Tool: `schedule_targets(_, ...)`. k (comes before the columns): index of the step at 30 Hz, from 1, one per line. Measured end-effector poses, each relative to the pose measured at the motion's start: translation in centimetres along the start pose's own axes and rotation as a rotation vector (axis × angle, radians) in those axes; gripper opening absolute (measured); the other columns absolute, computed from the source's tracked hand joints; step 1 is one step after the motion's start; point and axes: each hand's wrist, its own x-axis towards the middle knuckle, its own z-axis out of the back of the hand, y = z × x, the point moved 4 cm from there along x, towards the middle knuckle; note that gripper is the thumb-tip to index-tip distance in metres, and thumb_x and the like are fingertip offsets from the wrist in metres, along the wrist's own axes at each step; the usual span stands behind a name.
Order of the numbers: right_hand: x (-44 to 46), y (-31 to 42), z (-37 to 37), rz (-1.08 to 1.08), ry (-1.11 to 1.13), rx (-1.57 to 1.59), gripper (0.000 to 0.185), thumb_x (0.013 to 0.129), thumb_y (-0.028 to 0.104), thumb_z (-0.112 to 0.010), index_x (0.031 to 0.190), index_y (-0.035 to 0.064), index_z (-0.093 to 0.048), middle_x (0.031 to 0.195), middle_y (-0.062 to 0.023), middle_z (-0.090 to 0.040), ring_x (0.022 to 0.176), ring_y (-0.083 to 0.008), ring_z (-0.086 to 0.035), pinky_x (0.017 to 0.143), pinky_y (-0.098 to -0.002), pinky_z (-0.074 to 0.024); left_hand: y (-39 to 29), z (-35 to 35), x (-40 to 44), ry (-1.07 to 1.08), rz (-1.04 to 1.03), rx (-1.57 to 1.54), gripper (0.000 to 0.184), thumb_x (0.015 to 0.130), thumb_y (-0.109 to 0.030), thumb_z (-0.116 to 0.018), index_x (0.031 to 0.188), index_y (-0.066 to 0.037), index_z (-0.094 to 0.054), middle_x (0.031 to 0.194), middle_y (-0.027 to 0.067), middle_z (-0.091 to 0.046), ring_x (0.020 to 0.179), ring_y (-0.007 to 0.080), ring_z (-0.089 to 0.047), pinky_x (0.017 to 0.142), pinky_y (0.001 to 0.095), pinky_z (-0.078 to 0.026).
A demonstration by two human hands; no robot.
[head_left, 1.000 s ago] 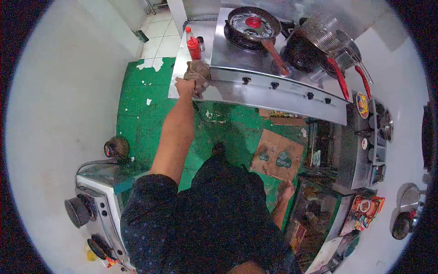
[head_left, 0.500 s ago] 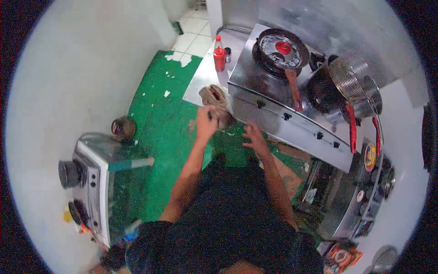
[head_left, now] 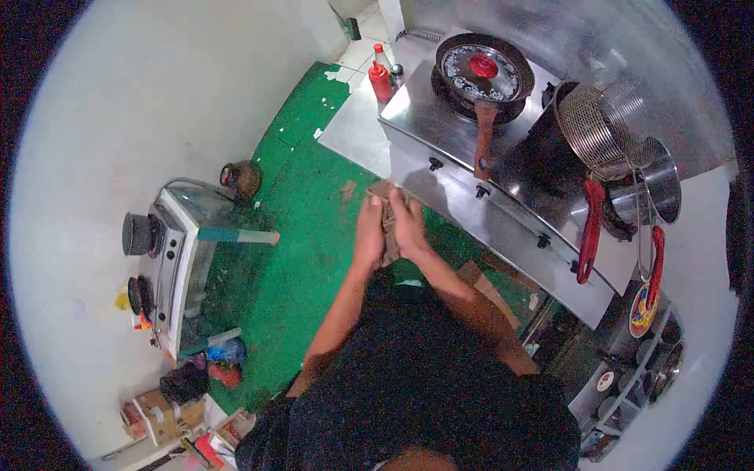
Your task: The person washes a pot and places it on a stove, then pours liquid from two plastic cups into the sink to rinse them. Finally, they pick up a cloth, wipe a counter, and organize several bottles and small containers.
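A crumpled brown cloth point(head_left: 387, 228) is gripped between both hands in front of the body, over the green floor. My left hand point(head_left: 369, 228) has its fingers wrapped on the cloth's left side. Against its right side, my right hand point(head_left: 408, 224) presses with closed fingers. Just beyond the hands lies the front edge of the metal stove point(head_left: 463, 208). On the side counter point(head_left: 357, 129) stand a red squeeze bottle point(head_left: 380, 82) and a small dark-capped shaker point(head_left: 397, 75).
A lidded pan point(head_left: 483, 74) sits on the stove, its brown handle over the front edge. To the right are a dark pot, a wire basket point(head_left: 601, 129) and red handles. At left stands another stove point(head_left: 177, 267); boxes point(head_left: 161, 416) lie at lower left.
The cloth has come off the side counter and is now close to the body. My right hand has joined my left on it. The view has turned and shifted.
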Motion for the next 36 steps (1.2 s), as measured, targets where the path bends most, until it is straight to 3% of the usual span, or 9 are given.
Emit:
schedule_targets(1, -0.3, -0.1, 0.1, 0.071, -0.042, -0.114, 0.045, 0.098, 0.043, -0.056, 0.096, 0.0003, -0.069, 0.086, -0.0064, -0.067, 0.079, -0.0149, -0.06, 0.071, -0.0341, -0.0482, 0.5, -1.3, -0.6, 0.035, 0.101, -0.168, 0.049, 0.104, -0.036, -0.041, 0.124, 0.007, -0.056, 0.119, 0.0186, -0.063, 0.11, 0.0284, -0.058, 0.097, 0.0397, -0.042)
schedule_targets(8, 0.0, 3.8, 0.4, 0.21, 0.001, -0.233, 0.04, 0.099, 0.033, -0.051, 0.079, -0.0002, -0.063, 0.068, -0.0062, -0.061, 0.065, -0.0158, -0.056, 0.062, -0.0377, -0.046, -2.9, -3.1, -0.5, -0.088, -0.144, 0.314, 0.042, 0.103, -0.029, -0.041, 0.094, 0.005, -0.064, 0.082, 0.0143, -0.066, 0.074, 0.0198, -0.058, 0.068, 0.0395, -0.046)
schedule_targets(11, 0.9, 4.8, -0.1, 0.298, 0.101, -0.328, 0.038, 0.098, 0.028, -0.048, 0.074, -0.0001, -0.058, 0.064, -0.0086, -0.058, 0.061, -0.0193, -0.055, 0.059, -0.041, -0.0438, -3.3, -2.9, 0.6, -0.168, -0.226, 0.329, 0.045, 0.101, -0.028, -0.044, 0.084, 0.009, -0.063, 0.071, 0.0233, -0.063, 0.062, 0.0299, -0.059, 0.061, 0.0466, -0.043)
schedule_targets(19, 5.3, 4.8, -4.2, 0.501, 0.166, -0.557, 0.032, 0.096, 0.023, -0.047, 0.078, -0.0016, -0.057, 0.068, -0.0238, -0.059, 0.061, -0.0416, -0.059, 0.06, -0.0484, -0.0439, -0.5, 0.6, 8.0, -0.168, -0.189, 0.363, 0.048, 0.102, -0.03, -0.043, 0.083, 0.008, -0.064, 0.068, 0.0204, -0.063, 0.062, 0.0242, -0.057, 0.061, 0.0445, -0.044)
schedule_targets(22, 8.7, 3.5, -6.4, 0.69, 0.122, -0.667, 0.033, 0.097, 0.025, -0.046, 0.082, -0.002, -0.056, 0.068, -0.0233, -0.055, 0.062, -0.0409, -0.058, 0.062, -0.0496, -0.0433, 0.9, 1.9, 12.2, -0.151, -0.136, 0.381, 0.05, 0.103, -0.033, -0.042, 0.083, 0.008, -0.064, 0.067, 0.0212, -0.063, 0.061, 0.0253, -0.059, 0.06, 0.0453, -0.044)
schedule_targets(26, 14.1, 0.8, -9.5, 0.596, 0.097, -0.805, 0.027, 0.097, 0.023, -0.048, 0.1, -0.0033, -0.054, 0.089, -0.0287, -0.059, 0.086, -0.0489, -0.058, 0.074, -0.0531, -0.045, 1.0, 4.3, 19.7, -0.129, -0.134, 0.559, 0.05, 0.102, -0.031, -0.042, 0.081, 0.008, -0.064, 0.076, 0.0307, -0.063, 0.067, 0.0454, -0.062, 0.062, 0.0513, -0.045)
schedule_targets(28, 16.3, 0.6, -12.0, 0.573, 0.052, -0.869, 0.027, 0.096, 0.02, -0.052, 0.109, -0.0035, -0.051, 0.1, -0.0283, -0.058, 0.094, -0.0478, -0.058, 0.081, -0.0514, -0.0462, 0.1, 5.1, 24.1, -0.112, -0.224, 0.57, 0.052, 0.102, -0.033, -0.042, 0.078, 0.008, -0.064, 0.075, 0.0309, -0.062, 0.069, 0.048, -0.062, 0.064, 0.0514, -0.046)
schedule_targets(31, 18.4, 3.4, -15.2, 0.919, -0.099, -1.035, 0.035, 0.092, 0.018, -0.057, 0.12, -0.0018, -0.048, 0.113, -0.0258, -0.055, 0.105, -0.0434, -0.055, 0.091, -0.0478, -0.045, -0.3, 6.8, 30.4, -0.066, -0.29, 0.653, 0.051, 0.102, -0.034, -0.042, 0.081, 0.006, -0.065, 0.077, 0.0301, -0.063, 0.074, 0.0499, -0.062, 0.067, 0.0529, -0.048)
schedule_targets(36, 25.3, -0.2, -13.3, 0.331, -0.273, -0.712, 0.05, 0.083, 0.016, -0.072, 0.124, 0.0004, -0.047, 0.116, -0.0186, -0.059, 0.105, -0.0297, -0.059, 0.092, -0.042, -0.0481, 7.7, 7.1, 38.6, 0.134, -0.199, 0.994, 0.043, 0.1, -0.029, -0.044, 0.091, 0.005, -0.067, 0.081, 0.0298, -0.065, 0.079, 0.0482, -0.063, 0.072, 0.0527, -0.051)
